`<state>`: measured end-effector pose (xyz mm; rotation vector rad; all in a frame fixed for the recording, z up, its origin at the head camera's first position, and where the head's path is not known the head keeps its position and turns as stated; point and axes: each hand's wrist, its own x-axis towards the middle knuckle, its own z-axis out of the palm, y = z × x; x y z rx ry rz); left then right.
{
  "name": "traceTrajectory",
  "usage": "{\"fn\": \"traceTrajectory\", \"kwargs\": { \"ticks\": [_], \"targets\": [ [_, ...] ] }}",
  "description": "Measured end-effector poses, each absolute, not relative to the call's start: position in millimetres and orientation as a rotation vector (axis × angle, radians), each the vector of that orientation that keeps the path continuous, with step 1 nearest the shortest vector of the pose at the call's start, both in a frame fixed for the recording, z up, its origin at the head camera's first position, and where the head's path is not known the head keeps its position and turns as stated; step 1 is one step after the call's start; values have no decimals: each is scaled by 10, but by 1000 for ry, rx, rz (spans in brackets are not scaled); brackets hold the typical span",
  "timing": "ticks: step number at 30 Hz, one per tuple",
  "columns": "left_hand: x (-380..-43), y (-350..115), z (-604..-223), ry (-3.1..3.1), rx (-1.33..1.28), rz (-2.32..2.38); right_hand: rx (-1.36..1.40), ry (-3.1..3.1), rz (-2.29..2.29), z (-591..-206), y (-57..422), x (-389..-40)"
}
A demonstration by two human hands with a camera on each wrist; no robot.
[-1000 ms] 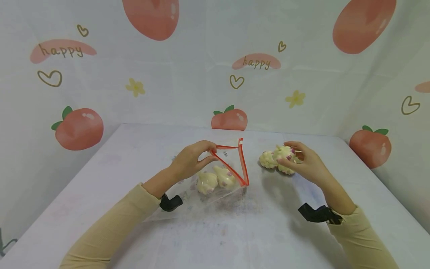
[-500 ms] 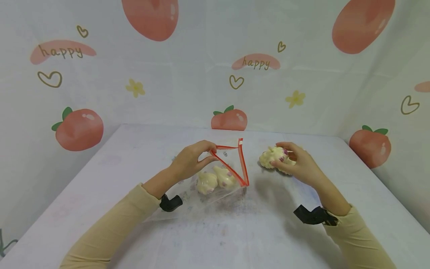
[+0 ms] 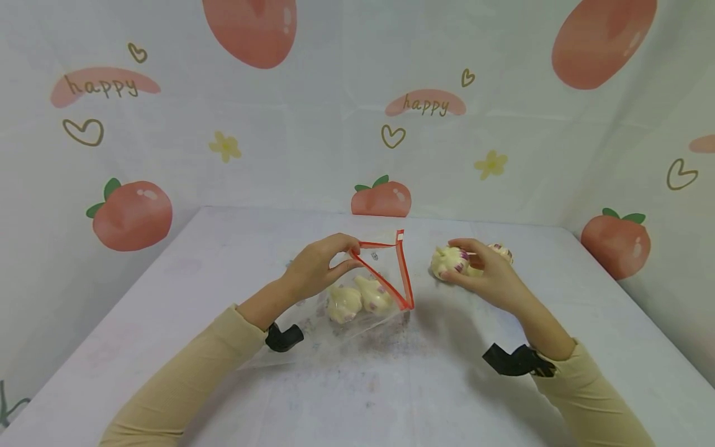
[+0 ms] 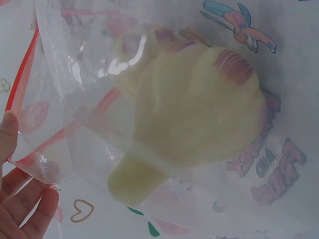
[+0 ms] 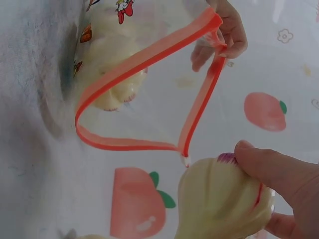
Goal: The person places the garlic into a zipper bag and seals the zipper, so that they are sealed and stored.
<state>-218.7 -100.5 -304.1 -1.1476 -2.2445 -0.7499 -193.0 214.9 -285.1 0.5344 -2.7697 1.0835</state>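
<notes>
My left hand (image 3: 321, 267) pinches the red-edged mouth of a clear zip bag (image 3: 407, 276), and the mouth gapes toward the right. Two pale garlic bulbs (image 3: 343, 303) lie inside; in the left wrist view one bulb (image 4: 199, 104) shows large through the printed plastic. Between thumb and fingers, my right hand (image 3: 499, 282) grips another garlic bulb (image 3: 450, 261) with purple streaks, to the right of the bag. In the right wrist view this held bulb (image 5: 219, 199) sits just below the corner of the red rim (image 5: 134, 144).
Behind my right hand a further garlic bulb (image 3: 503, 251) rests on the table, and part of another (image 3: 474, 272) shows between the fingers. A pale cloth (image 3: 357, 385) covers the table. A printed curtain (image 3: 313, 161) stands at the back and sides.
My right hand has moved left with the garlic bulb, uncovering a bulb behind it. The left hand and the bag have stayed in place.
</notes>
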Motion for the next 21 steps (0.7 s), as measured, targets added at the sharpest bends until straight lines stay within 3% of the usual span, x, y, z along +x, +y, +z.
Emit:
{"fn": "traceTrajectory", "kwargs": {
  "ticks": [21],
  "targets": [
    [-2182, -1000, -3032, -2241, -1152, -753, 641, -2768, 1169, -2928, 1966, -1973]
  ]
}}
